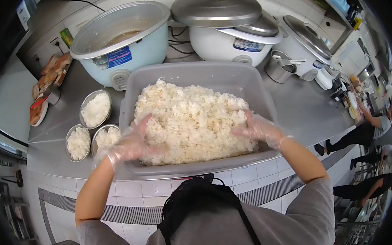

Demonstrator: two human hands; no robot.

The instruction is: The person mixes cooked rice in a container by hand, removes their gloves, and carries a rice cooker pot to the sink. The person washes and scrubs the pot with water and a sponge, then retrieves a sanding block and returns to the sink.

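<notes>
A wide grey plastic tub (203, 167) holds a large heap of cooked white rice (196, 122). Clear plastic gloves cover both hands. At the tub's left side, my left hand (133, 142) touches the edge of the rice with its fingers apart. My right hand (263, 131) is spread in the same way against the rice on the right side. Some of the fingertips are sunk in the grains. Left of the tub stand three metal bowls of rice: one bowl (95, 109) behind, another bowl (78, 142) in front, and a third bowl (105, 138) partly behind my left hand.
Behind the tub stand an uncovered light blue rice cooker (125, 66), a white cooker (231, 46) under a metal lid (216, 6), and another lidded cooker (301, 44). A metal pot (280, 68) with utensils sits right. Bread-like pieces (51, 75) lie far left. Other people (371, 129) are at right.
</notes>
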